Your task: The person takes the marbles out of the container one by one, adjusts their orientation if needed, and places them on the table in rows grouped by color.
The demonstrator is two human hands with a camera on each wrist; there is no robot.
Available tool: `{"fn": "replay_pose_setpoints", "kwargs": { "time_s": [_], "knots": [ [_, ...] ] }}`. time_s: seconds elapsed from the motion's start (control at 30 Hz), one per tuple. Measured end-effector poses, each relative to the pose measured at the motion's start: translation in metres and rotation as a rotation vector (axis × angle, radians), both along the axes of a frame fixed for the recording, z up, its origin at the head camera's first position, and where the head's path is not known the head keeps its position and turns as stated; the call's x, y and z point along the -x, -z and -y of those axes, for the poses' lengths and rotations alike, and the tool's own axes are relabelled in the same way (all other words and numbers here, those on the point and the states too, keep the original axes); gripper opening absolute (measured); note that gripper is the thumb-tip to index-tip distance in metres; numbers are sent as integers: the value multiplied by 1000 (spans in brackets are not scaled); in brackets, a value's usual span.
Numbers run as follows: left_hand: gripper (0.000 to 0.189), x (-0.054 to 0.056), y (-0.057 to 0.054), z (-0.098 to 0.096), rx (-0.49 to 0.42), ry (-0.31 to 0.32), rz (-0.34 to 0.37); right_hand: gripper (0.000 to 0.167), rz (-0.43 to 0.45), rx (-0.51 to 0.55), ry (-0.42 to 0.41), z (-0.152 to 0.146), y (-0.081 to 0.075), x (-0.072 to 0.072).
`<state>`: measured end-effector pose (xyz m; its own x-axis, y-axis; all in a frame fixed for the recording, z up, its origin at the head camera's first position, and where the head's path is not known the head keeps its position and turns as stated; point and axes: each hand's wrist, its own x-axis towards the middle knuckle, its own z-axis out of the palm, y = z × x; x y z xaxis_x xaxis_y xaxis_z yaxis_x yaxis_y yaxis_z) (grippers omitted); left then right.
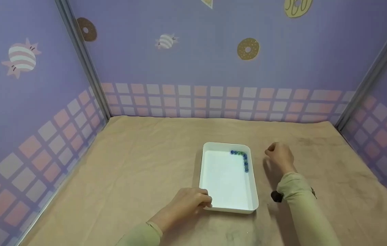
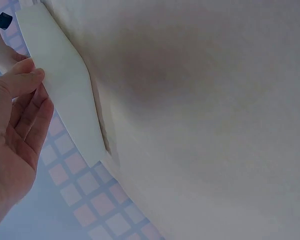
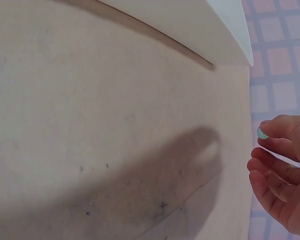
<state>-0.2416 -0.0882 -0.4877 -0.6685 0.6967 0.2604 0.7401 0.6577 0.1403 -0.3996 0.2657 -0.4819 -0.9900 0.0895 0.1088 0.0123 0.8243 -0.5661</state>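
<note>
A white rectangular tray (image 1: 225,184) lies on the brown covering. Several blue and green marbles (image 1: 245,160) form an L inside it, along the far wall and down the right wall. My left hand (image 1: 191,199) holds the rim at the near left corner; the left wrist view has its thumb and fingers (image 2: 32,75) against the tray's edge. To the right of the tray, my right hand (image 1: 280,156) is raised above the covering. Between its thumb and forefinger it pinches a pale green marble (image 3: 262,133), which the head view does not show.
Brown paper-like covering (image 1: 138,171) surrounds the tray, with dark smudges at the right. Purple walls with pink and white squares (image 1: 200,91) enclose the back and both sides. Grey metal posts (image 1: 92,78) stand in the back corners.
</note>
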Motion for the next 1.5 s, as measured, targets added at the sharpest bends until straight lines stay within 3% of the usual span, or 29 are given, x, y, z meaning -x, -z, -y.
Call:
{"fn": "replay_pose_setpoints", "kwargs": {
  "time_s": [0.43,0.8,1.5],
  "knots": [
    [28,-1,-2,0,-2,-17,4,24,58,45,-18,-1,3,-5],
    [28,-2,1,1,-22,-26,54,24,27,35,-50,-1,12,-6],
    [27,-1,-1,0,-35,-14,52,21,86,31,9,1,28,-9]
  ]
}}
